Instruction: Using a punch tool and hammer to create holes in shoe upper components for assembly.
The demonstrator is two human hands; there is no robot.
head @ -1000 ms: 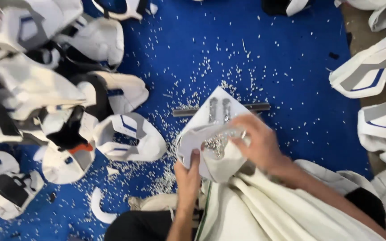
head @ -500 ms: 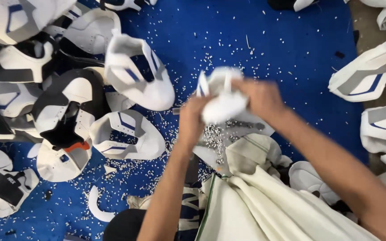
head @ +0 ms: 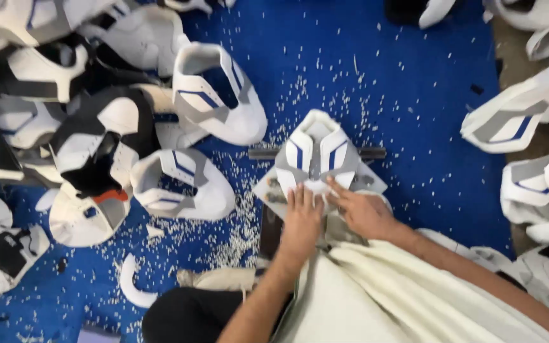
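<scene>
Both hands (head: 330,213) press a shoe upper (head: 316,154), apparently onto a metal jig (head: 370,181).

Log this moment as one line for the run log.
left hand: flat on shoe upper | right hand: fingers on same upper | upper: over metal plate | around: white scraps on blue mat

Left hand (head: 301,219) lay palm down, fingers (head: 300,195) together and extended forward — right hand (head: 360,213) just beside it, index finger stretched out, both forearms bare.
</scene>
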